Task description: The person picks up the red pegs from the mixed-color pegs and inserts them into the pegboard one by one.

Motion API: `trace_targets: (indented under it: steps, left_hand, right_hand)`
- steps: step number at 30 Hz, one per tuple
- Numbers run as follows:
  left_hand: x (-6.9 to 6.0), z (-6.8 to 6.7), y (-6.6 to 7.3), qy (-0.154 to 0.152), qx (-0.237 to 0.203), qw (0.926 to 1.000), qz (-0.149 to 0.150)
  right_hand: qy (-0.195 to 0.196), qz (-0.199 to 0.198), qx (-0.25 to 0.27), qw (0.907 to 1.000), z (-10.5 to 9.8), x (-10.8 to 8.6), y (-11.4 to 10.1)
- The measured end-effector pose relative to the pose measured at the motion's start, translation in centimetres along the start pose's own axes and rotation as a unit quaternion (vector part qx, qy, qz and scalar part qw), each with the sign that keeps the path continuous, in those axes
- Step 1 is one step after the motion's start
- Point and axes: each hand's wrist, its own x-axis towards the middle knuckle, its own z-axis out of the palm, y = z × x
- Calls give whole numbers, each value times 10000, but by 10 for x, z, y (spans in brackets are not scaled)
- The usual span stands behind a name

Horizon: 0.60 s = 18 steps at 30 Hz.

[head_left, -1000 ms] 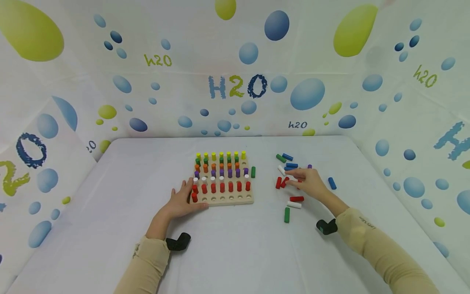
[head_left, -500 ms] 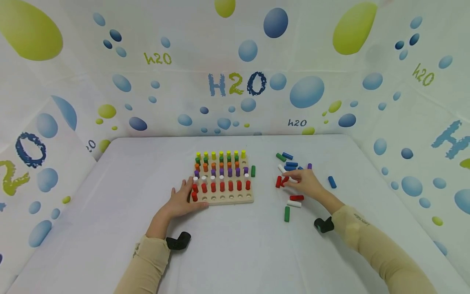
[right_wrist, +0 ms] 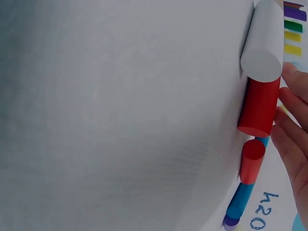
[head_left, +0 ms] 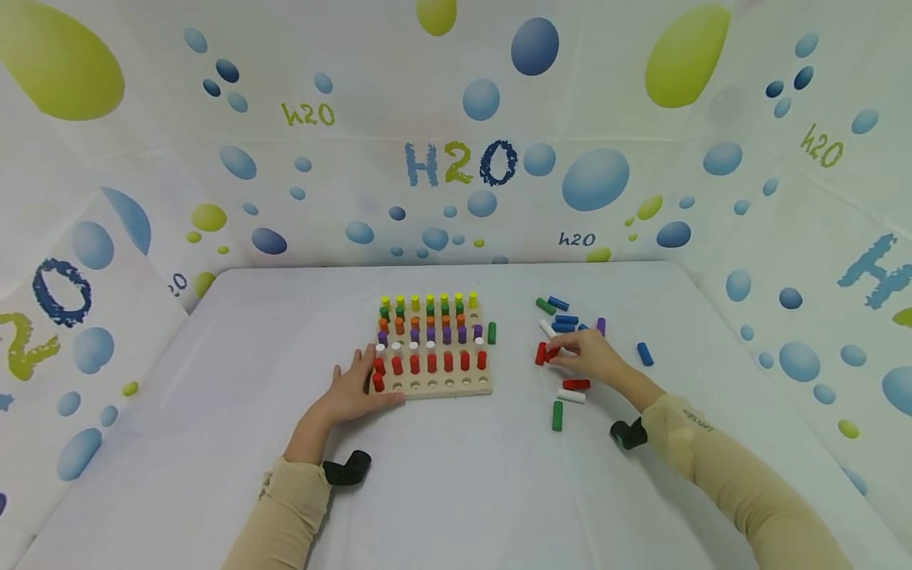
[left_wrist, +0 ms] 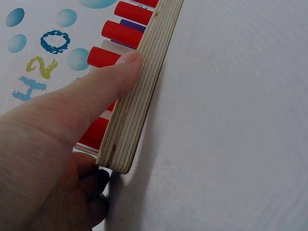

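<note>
A wooden pegboard (head_left: 463, 388) stands left of centre, with rows of upright yellow, green, orange, purple, white and red pegs. In its front row, one red peg (head_left: 378, 383) stands at the left end beside bare holes. My left hand (head_left: 351, 389) grips the board's near left corner. In the left wrist view, its thumb (left_wrist: 103, 82) lies against the layered front edge (left_wrist: 139, 91), fingers at the side. To the right, my right hand (head_left: 587, 354) pinches a red peg (head_left: 549, 356), mostly hidden by the fingers. Another red peg (head_left: 541, 353) lies just left of it.
Around my right hand lie loose pegs: blue ones (head_left: 564, 327), a purple one (head_left: 602, 325), a white one (head_left: 571, 396), a red one (head_left: 576, 385) and a green one (head_left: 557, 416). Another blue peg (head_left: 644, 354) lies farther right. A green peg (head_left: 492, 332) lies beside the board.
My right hand has shifted slightly left, and its thumb and fingers have closed on the red peg. The left hand and the pegboard stay in place.
</note>
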Motion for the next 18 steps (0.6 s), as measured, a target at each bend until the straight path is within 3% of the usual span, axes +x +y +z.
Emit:
trace_targets:
  steps: [8, 14, 18]
  left_hand:
    - [1, 1, -1, -7, 24, 10000, 24]
    - [2, 2, -3, 15, 37, 10000, 34]
    - [2, 2, -3, 10, 48, 10000, 16]
  right_hand:
    - [-388, -106, -876, 9953, -3, 2, -6]
    - [-837, -547, -2024, 9742, -2, 5, -11]
    - [-885, -757, -2204, 9684, -2, 5, -14]
